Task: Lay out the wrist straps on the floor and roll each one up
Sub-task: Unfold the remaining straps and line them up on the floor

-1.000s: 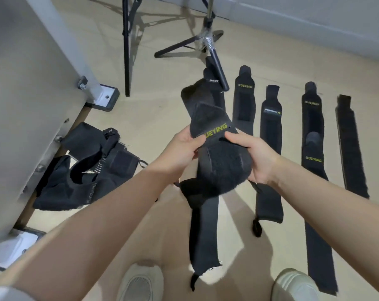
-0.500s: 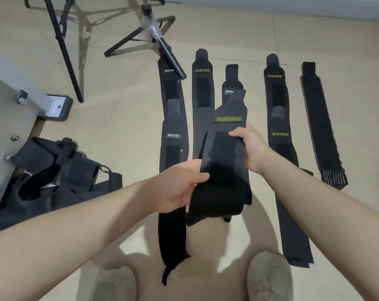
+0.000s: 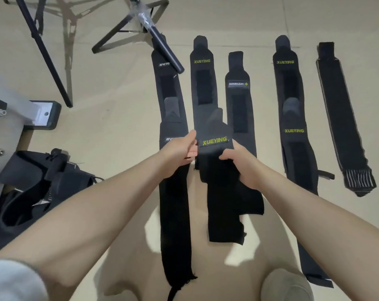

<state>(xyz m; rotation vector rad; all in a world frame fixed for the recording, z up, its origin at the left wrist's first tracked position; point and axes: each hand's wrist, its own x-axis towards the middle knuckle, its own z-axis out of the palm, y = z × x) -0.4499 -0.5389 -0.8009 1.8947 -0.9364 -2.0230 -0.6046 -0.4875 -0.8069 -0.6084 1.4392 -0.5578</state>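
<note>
I hold a black wrist strap (image 3: 219, 192) with a yellow XUEYING label between both hands, above the floor. My left hand (image 3: 180, 152) pinches its left edge beside the label. My right hand (image 3: 240, 164) grips its right side, fingers curled round the cloth. The strap's lower part hangs loose and partly folded. Several other black straps lie flat in a row on the floor: one at the left (image 3: 173, 192), a XUEYING one (image 3: 202, 79), a shorter one (image 3: 238, 94), another XUEYING pair (image 3: 292, 131) and a plain one (image 3: 342, 118) at the far right.
A black tripod (image 3: 145, 20) stands at the back, one leg resting over the leftmost strap. A grey metal frame with a foot plate (image 3: 41, 116) is at the left. A heap of black gear (image 3: 38, 181) lies beside it. My shoes (image 3: 286, 285) show at the bottom.
The held strap has come down and unfolded, its tail now hanging toward the floor. My left hand moved up to the label's edge. The view tilted further down.
</note>
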